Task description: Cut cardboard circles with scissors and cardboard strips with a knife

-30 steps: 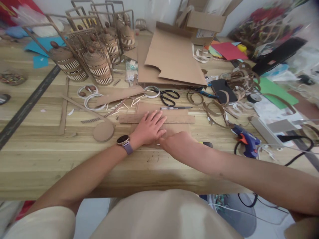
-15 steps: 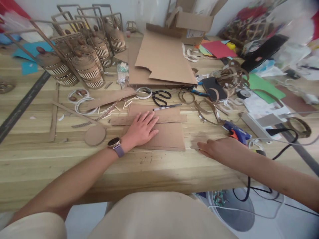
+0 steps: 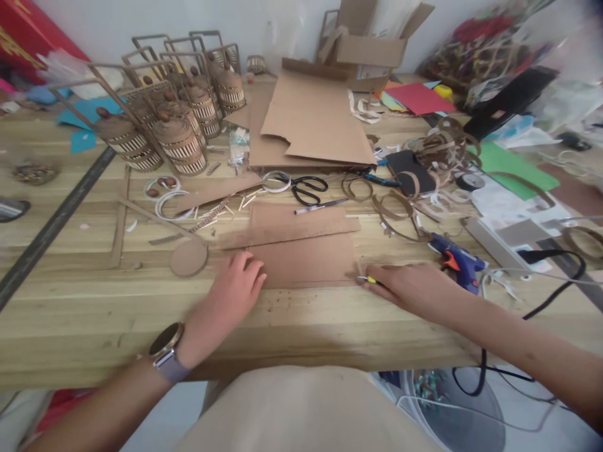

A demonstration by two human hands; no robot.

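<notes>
A rectangular cardboard sheet (image 3: pixel 306 260) lies flat on the wooden table, with a long cardboard strip (image 3: pixel 301 232) across it. My left hand (image 3: pixel 240 276), a watch on its wrist, is at the sheet's left edge with its fingers slightly bent and apart, holding nothing visible. Near the sheet's lower right corner, my right hand (image 3: pixel 400 282) is closed on a yellow craft knife (image 3: pixel 371 279), whose tip points left at the cardboard. A pen (image 3: pixel 320 206) lies just above the strip. Left of my left hand is a round cardboard disc (image 3: pixel 189 257).
Black scissors (image 3: pixel 308 188) and tape rolls (image 3: pixel 277 181) lie behind the sheet. A blue glue gun (image 3: pixel 459 260) with cables is at the right. Lantern-like cardboard pieces (image 3: pixel 181 144) stand back left. Large cardboard (image 3: pixel 320 119) lies at the back.
My left hand has come off the strip and moved back to the left and toward me. My right hand has moved slightly, and the knife now shows at the sheet's corner. The view has shifted.
</notes>
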